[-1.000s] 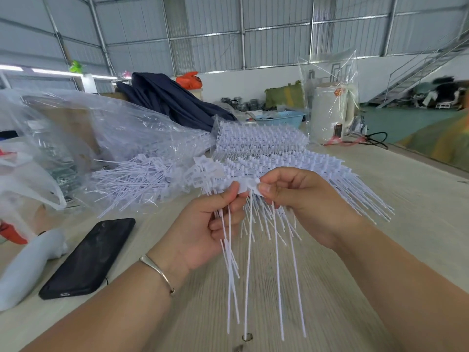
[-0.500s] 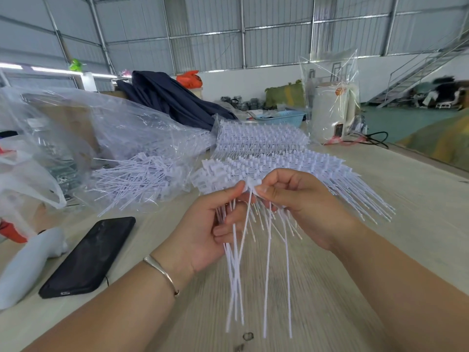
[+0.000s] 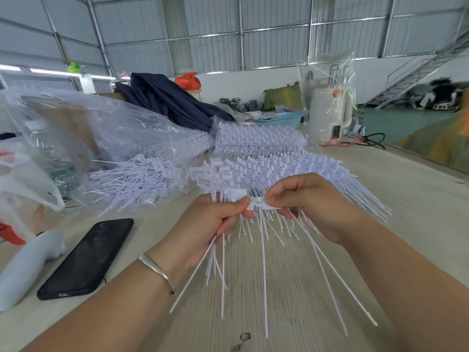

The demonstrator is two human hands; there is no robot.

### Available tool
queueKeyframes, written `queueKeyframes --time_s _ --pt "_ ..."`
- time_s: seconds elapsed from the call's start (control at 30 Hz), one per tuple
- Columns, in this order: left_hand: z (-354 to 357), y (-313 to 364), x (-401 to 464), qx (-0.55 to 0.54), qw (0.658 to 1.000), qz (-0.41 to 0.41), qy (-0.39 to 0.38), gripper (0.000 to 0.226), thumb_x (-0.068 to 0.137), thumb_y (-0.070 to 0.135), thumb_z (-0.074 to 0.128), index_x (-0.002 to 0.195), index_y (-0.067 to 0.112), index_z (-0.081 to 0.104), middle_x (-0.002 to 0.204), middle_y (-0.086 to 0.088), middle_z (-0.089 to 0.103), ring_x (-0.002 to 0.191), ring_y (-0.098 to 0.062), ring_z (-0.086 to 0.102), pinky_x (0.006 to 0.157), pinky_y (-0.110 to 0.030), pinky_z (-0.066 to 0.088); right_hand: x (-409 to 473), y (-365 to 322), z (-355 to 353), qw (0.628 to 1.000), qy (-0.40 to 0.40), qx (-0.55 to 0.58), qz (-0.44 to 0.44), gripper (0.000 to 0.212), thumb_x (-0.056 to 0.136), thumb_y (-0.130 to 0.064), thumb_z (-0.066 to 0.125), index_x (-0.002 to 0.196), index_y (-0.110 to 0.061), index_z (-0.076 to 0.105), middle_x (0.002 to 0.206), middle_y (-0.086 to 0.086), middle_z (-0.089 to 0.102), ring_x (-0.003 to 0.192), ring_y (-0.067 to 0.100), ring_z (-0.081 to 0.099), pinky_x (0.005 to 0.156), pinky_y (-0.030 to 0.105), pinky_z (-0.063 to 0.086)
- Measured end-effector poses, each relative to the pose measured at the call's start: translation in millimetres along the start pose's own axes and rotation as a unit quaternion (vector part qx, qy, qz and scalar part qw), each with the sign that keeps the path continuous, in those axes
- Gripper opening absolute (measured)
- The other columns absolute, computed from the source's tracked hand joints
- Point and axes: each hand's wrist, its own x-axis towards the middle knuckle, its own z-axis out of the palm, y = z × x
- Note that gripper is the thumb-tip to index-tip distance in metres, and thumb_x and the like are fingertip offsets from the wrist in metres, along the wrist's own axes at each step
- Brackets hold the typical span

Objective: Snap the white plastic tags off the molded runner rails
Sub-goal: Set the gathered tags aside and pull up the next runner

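A short white runner rail (image 3: 261, 205) with long thin tags hanging from it is held between both hands above the table. My left hand (image 3: 205, 232) grips a bundle of loose white tags (image 3: 215, 265) and pinches the rail's left end with its thumb. My right hand (image 3: 312, 207) pinches the rail's right end. Several tags (image 3: 327, 273) fan down and out below my right hand. Behind my hands lies a stack of full runner rails (image 3: 274, 166) with tags attached.
A clear plastic bag (image 3: 106, 148) with a pile of loose tags (image 3: 132, 184) lies at the left. A black phone (image 3: 88, 257) and a pale handle-shaped tool (image 3: 28, 265) lie near the table's front left. A wrapped white appliance (image 3: 327, 113) stands at the back right.
My hands have moved a little apart. The hanging tags have swung and fanned out to the right. The bundle in my left hand now spreads wider.
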Motion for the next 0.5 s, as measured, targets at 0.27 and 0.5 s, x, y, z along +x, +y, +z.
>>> queueKeyframes --time_s 0.27,0.5 --pt "-12 10 -7 0.026 0.987 -0.100 -0.125 0.040 0.076 0.034 0.068 0.076 -0.005 0.061 0.034 0.006 0.030 0.037 -0.007 0.032 0.040 -0.016 0.031 -4 -8 -14 0.995 -0.088 0.024 0.047 0.004 0.058 -0.007 0.072 0.060 -0.006 0.069 0.046 0.006 0.045 0.043 0.014 0.034 0.051 0.022 0.030" --pt "-13 3 2 -0.125 0.987 -0.090 -0.040 0.051 0.087 0.049 0.052 0.048 0.019 0.042 0.068 -0.003 0.058 0.054 -0.010 0.051 0.051 -0.020 0.039 0 -4 -10 0.997 0.000 0.054 0.049 0.017 0.083 0.007 0.050 0.080 -0.003 0.064 0.061 0.009 0.056 0.058 0.018 0.041 0.059 0.029 0.028"
